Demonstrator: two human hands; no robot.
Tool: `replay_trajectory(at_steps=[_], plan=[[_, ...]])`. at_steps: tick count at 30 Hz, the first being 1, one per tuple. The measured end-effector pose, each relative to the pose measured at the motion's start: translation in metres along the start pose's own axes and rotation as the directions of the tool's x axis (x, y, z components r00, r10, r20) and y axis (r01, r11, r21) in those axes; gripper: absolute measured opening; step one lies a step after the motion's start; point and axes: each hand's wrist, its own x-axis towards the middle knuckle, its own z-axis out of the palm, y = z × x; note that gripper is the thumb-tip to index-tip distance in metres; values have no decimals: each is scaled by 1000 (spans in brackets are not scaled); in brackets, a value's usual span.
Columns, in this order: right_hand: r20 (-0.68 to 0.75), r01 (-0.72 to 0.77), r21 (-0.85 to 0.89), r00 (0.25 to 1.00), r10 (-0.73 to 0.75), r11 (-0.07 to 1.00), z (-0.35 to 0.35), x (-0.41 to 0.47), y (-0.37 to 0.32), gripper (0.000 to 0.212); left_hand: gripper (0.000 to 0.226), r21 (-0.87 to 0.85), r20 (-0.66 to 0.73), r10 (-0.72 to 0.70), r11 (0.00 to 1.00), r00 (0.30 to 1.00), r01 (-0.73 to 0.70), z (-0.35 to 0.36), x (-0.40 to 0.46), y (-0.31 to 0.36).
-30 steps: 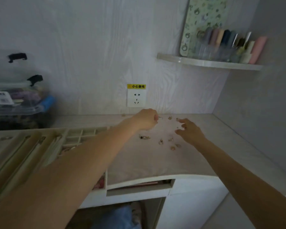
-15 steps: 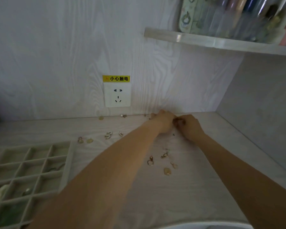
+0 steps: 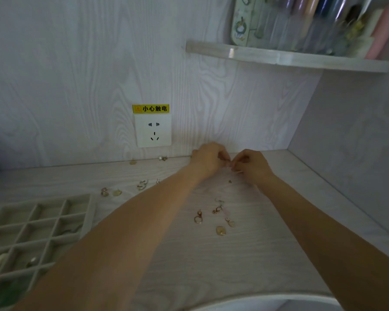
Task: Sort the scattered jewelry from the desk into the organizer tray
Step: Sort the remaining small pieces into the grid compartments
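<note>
Both hands meet near the back wall of the pale wood-grain desk. My left hand and my right hand have curled fingers whose tips come together on one small piece of jewelry; the piece itself is too small to make out. Loose earrings lie between my forearms: a gold hoop, a hook earring, a gold disc. More pieces lie left of my left arm. The grey organizer tray with its grid of compartments sits at the lower left, holding a few items.
A white wall socket with a yellow warning label is above the desk. A curved shelf with bottles hangs at the upper right. The side wall closes the desk on the right. Two small pieces lie against the back wall.
My head moved closer and lower over the desk. My hands came together at the back of the desk and now pinch one small piece between them.
</note>
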Motion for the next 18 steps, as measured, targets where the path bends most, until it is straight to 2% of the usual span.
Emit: replay_trajectory(at_steps=[2,6,10,15,18], plan=[[21,-26,158,999,23,987,-3,-6,-5,17,12,-89,-3,23,996,1000,-23,-7,-6,3],[62,-53,302,997,36,952,-3,-22,-21,10,11,-175,2,19,984,1000,-19,-23,-21,11],[219,-140,384,974,58,913,1,-35,-29,19,10,-144,14,5,990,1000,-2,-31,-34,13],[335,-265,547,939,83,794,1,-52,-39,17,10,-83,23,15,996,1000,-13,-46,-52,17],[390,-306,588,918,69,749,2,-62,-54,19,15,-158,54,-30,987,998,39,-68,-67,23]])
